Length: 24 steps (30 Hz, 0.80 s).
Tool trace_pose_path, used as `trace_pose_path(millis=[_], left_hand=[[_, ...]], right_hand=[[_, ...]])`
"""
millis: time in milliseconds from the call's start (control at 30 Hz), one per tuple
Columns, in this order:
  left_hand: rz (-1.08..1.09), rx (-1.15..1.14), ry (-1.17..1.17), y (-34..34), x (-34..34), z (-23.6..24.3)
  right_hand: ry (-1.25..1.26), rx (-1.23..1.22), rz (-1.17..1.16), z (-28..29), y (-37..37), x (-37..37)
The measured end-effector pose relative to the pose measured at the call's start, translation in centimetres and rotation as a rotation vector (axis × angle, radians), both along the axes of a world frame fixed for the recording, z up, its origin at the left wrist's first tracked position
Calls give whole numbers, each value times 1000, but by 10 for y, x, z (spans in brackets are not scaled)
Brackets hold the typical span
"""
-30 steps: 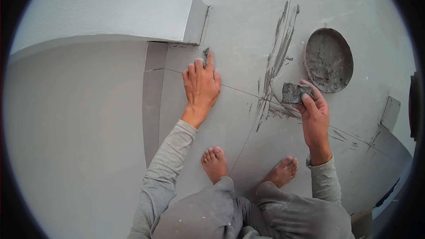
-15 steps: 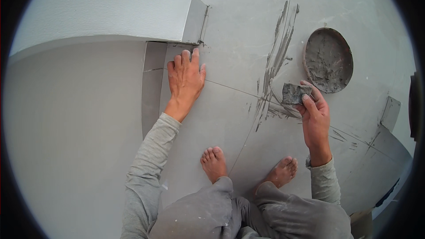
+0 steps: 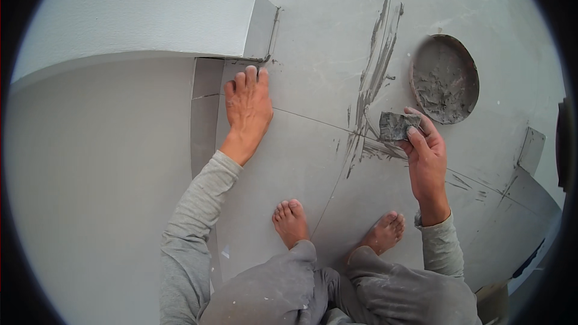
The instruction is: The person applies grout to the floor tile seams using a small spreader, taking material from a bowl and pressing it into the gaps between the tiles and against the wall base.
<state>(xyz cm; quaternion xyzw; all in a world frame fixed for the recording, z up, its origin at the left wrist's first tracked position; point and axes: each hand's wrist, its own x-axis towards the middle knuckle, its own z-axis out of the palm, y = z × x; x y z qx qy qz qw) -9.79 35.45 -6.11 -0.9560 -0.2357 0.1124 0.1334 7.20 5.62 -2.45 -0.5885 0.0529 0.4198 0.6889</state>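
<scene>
My left hand [image 3: 248, 99] reaches down to the skirting at the foot of the wall corner. Its fingers are bent and a little apart, with nothing visible in them; their tips are partly hidden from me. In my right hand [image 3: 426, 155] is a small flat scraper [image 3: 397, 126] caked with grey grout, pinched between thumb and fingers. Just beyond that hand, a round shallow bowl [image 3: 445, 78] of wet grey grout stands on the tiled floor [image 3: 313, 156].
A white wall [image 3: 138, 12] juts out at the upper left, with grey tile skirting [image 3: 205, 117] along its base. Grout smears [image 3: 374, 78] run along the tile joints left of the bowl. At the far right lies a small grey tile piece [image 3: 531, 150]. My bare feet [image 3: 290, 222] are below.
My left hand has drawn slightly back and left, and its thumb is now tucked out of sight. The right hand still holds the scraper in nearly the same place.
</scene>
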Motion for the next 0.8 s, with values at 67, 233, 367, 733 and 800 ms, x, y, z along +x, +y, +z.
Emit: trace_pose_path(millis=[67, 233, 367, 733, 800], left_hand=[[14, -37, -9, -5, -4, 2], [-34, 62, -66, -2, 10, -6], [-47, 249, 39, -1, 28, -19], [-164, 154, -22, -16, 24, 2], [-142, 206, 40, -5, 43, -6]], right_hand=[[-8, -8, 8, -3, -3, 0], [0, -9, 10, 0, 2, -1], [0, -1, -12, 3, 7, -3], [-8, -31, 17, 0, -3, 3], [-11, -26, 30, 3, 1, 4]])
